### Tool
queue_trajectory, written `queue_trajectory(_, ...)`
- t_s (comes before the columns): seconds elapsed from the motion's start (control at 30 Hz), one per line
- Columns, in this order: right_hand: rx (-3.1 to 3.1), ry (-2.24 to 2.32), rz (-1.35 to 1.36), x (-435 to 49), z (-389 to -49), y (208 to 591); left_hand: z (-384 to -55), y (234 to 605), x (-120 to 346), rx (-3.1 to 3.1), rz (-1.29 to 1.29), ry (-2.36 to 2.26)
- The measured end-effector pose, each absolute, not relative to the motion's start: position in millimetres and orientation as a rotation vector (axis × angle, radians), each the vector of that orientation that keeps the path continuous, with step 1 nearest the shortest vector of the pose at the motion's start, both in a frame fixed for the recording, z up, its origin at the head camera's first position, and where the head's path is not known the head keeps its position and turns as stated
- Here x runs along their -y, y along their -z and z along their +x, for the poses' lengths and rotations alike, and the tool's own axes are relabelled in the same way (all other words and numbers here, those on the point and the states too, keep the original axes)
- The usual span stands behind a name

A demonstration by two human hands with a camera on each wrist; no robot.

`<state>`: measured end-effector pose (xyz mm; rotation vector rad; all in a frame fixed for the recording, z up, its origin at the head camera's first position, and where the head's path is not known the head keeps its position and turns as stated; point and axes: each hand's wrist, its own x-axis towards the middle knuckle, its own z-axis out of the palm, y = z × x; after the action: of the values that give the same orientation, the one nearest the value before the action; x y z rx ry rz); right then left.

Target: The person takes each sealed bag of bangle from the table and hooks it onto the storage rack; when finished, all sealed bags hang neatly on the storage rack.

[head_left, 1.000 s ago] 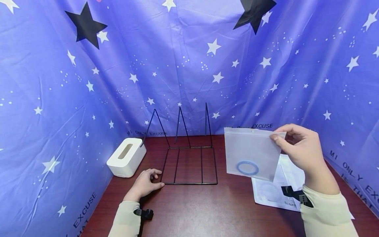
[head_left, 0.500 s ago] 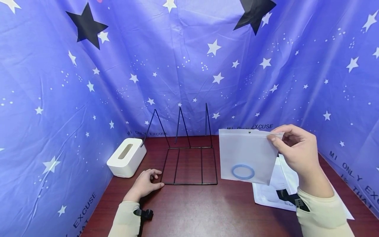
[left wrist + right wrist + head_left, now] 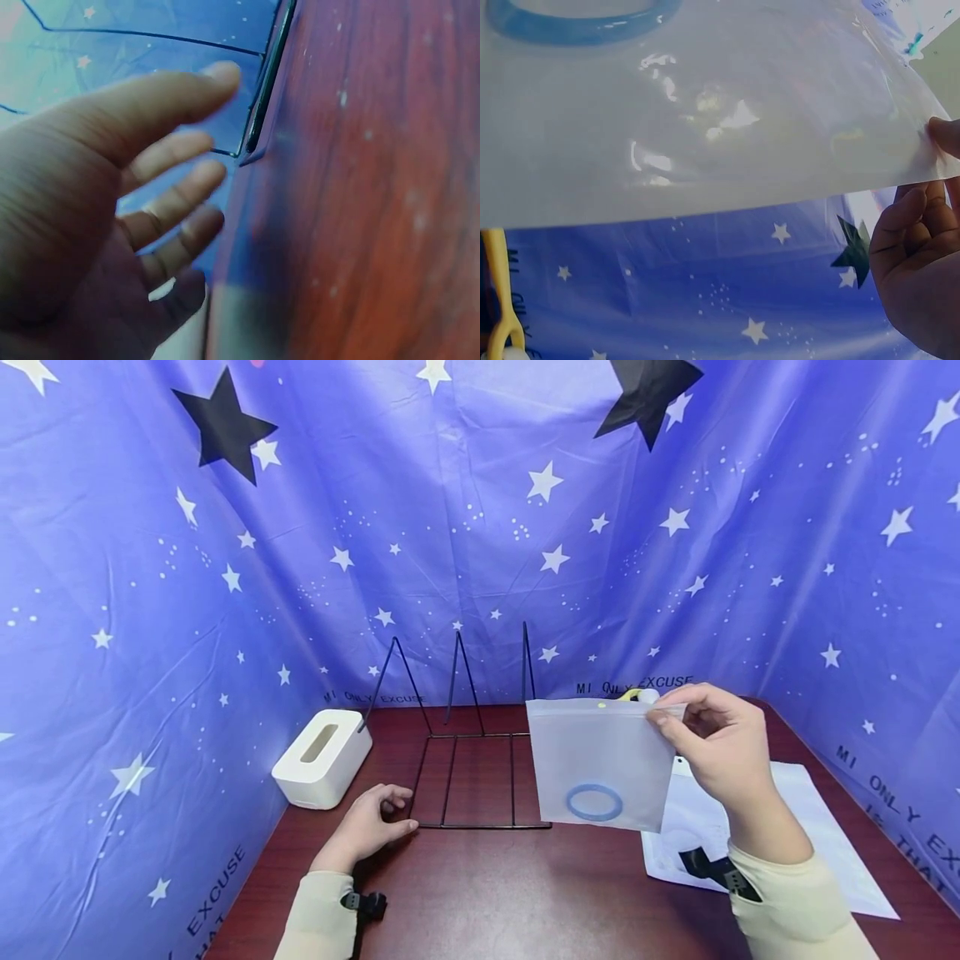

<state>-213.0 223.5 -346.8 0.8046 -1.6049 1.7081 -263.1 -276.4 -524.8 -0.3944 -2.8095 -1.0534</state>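
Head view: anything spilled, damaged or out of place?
Nothing stands out: no spill or damage shows. The white box sits upright, the black rack stands beside it, and the right hand pinches the bag near an upper corner, the blue ring low inside.

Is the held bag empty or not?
Not empty: a blue ring shows through the bag, near its bottom edge in the head view.

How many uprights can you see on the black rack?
3 along the back of the rack: left upright, middle upright and right upright, its base hidden behind the bag; no others show.
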Motion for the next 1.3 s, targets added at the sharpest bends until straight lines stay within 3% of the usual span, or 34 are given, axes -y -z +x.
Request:
queue_trajectory(0.33, 1.696, -1.645, 0.795, -201.1, -219.3, 353.4, -253.7, 506.9, 259.9, 2.622, -0.659, 1.26)
queue_trajectory(0.77, 1.778, -1.675, 0.765, -164.8, -220.7, 357.1, -236.9, 493.8, 235.5, 2.493, -0.771, 1.479)
queue_trajectory(1.3, 1.721, -1.807, 0.784, -126.8, -223.2, 366.3, -237.8, 504.0, 209.9, 2.511, -0.875, 1.529)
